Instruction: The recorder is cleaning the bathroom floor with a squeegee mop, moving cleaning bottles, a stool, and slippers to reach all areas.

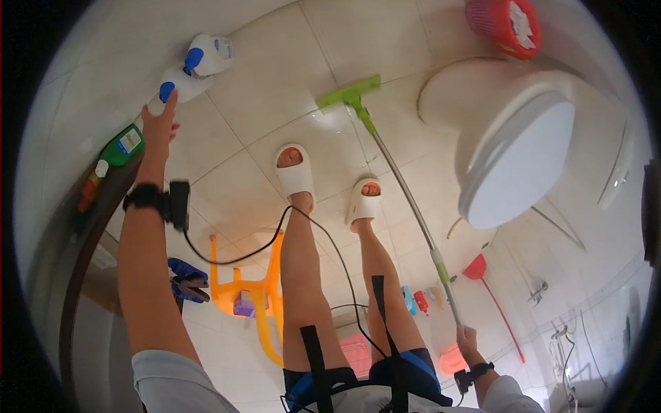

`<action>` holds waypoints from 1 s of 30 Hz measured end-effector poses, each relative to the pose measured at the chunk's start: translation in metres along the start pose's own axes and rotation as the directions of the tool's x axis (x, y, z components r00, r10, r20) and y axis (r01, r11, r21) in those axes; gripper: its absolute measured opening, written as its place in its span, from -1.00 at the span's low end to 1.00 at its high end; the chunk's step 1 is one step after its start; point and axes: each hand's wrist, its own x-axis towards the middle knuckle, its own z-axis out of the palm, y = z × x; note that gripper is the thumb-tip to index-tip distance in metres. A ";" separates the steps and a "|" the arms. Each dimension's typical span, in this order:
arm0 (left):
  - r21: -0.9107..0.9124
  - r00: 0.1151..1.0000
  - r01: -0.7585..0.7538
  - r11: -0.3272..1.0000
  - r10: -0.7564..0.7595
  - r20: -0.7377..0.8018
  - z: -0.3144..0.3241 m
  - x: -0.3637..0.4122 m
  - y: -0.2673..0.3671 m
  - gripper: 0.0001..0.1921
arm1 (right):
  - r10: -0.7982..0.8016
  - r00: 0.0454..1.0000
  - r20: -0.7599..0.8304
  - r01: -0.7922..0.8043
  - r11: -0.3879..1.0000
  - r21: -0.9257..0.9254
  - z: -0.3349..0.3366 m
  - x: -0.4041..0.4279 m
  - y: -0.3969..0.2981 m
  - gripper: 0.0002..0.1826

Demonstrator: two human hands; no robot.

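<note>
My left hand (161,121) reaches out at the upper left, fingers spread, near the blue cap of a white plastic bottle (193,88); whether a fingertip touches the cap I cannot tell. A second white bottle with a blue cap (214,54) is just beyond it. My right hand (467,339) is closed around the lower end of the metal pole of a floor squeegee (405,180). Its green head (351,94) rests on the tiled floor beyond my feet, with small wet spots close by. Beside my left wrist lies a green bottle (121,145) with a white cap.
A toilet (516,160) with its lid down stands at the right, a red wastebasket (526,31) behind it. An orange plastic stool (232,291) lies left of my legs. A red long-handled dustpan (475,267) is at the lower right. A black cable hangs across my legs.
</note>
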 end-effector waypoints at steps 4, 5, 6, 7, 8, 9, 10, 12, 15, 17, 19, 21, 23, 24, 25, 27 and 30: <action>-0.052 0.995 0.056 0.997 -0.051 0.088 -0.025 -0.076 -0.041 -0.17 | 0.028 0.999 -0.016 -0.023 0.966 0.259 0.006 0.058 -0.073 -0.46; -0.064 0.989 0.081 0.995 -0.072 0.125 -0.027 -0.107 -0.044 -0.22 | -0.089 0.994 -0.064 0.100 0.975 0.200 0.010 0.081 -0.085 -0.42; -0.076 0.988 0.063 0.995 -0.051 0.145 -0.030 -0.135 -0.053 -0.27 | -0.206 0.973 -0.107 0.219 0.966 0.134 0.016 0.103 -0.097 -0.39; -0.072 0.988 0.051 0.996 -0.039 0.151 -0.043 -0.166 -0.067 -0.32 | 0.029 0.994 0.107 -0.061 0.951 0.303 0.016 0.107 -0.130 -0.38; -0.100 0.982 0.063 0.993 -0.044 0.183 -0.049 -0.196 -0.073 -0.36 | 0.066 0.991 0.119 -0.099 0.950 0.297 0.023 0.119 -0.129 -0.34; -0.130 0.976 0.080 0.988 -0.051 0.212 -0.052 -0.228 -0.081 -0.40 | 0.057 0.992 0.110 -0.088 0.952 0.293 0.025 0.126 -0.114 -0.34; -0.187 0.972 0.101 0.977 -0.058 0.227 -0.058 -0.259 -0.090 -0.44 | 0.072 0.993 0.098 -0.093 0.967 0.236 0.030 0.131 -0.099 -0.30; -0.263 0.963 0.143 0.954 -0.073 0.259 -0.070 -0.329 -0.111 -0.49 | 0.024 0.999 0.044 -0.028 0.996 0.083 0.051 0.139 -0.023 -0.21; -0.303 0.968 0.178 0.936 -0.111 0.226 -0.084 -0.433 -0.123 -0.54 | 0.008 0.999 -0.043 -0.016 0.982 -0.187 0.070 0.107 0.093 -0.19; -0.335 0.977 0.148 0.930 -0.084 0.197 -0.090 -0.480 -0.120 -0.56 | 0.086 0.996 0.008 -0.083 0.980 -0.179 0.062 0.080 0.112 -0.18; -0.382 0.968 0.178 0.907 -0.091 0.234 -0.093 -0.506 -0.110 -0.56 | -0.090 0.996 0.009 0.089 0.970 -0.226 0.042 0.074 0.114 -0.20; -0.466 0.961 0.150 0.872 -0.018 0.275 -0.095 -0.532 -0.113 -0.56 | -0.111 0.993 -0.027 0.099 0.958 -0.268 0.023 0.074 0.073 -0.22; -0.494 0.957 0.125 0.861 0.026 0.288 -0.097 -0.541 -0.111 -0.57 | -0.263 0.961 -0.080 0.228 0.925 -0.305 0.013 0.108 0.057 -0.24; -0.477 0.961 0.099 0.873 0.041 0.274 -0.102 -0.545 -0.116 -0.57 | -0.244 0.966 -0.089 0.210 0.936 -0.281 0.009 0.111 0.017 -0.22; -0.457 0.962 0.079 0.886 0.052 0.267 -0.107 -0.548 -0.122 -0.58 | -0.286 0.955 -0.083 0.253 0.926 -0.279 0.008 0.117 -0.019 -0.20; -0.473 0.960 0.087 0.877 0.054 0.276 -0.112 -0.551 -0.137 -0.58 | -0.306 0.952 -0.018 0.291 0.921 -0.257 0.010 0.141 -0.075 -0.17; -0.428 0.958 0.137 0.893 -0.009 0.288 -0.125 -0.556 -0.167 -0.58 | -0.237 0.971 -0.018 0.225 0.942 -0.248 0.057 0.154 -0.095 -0.13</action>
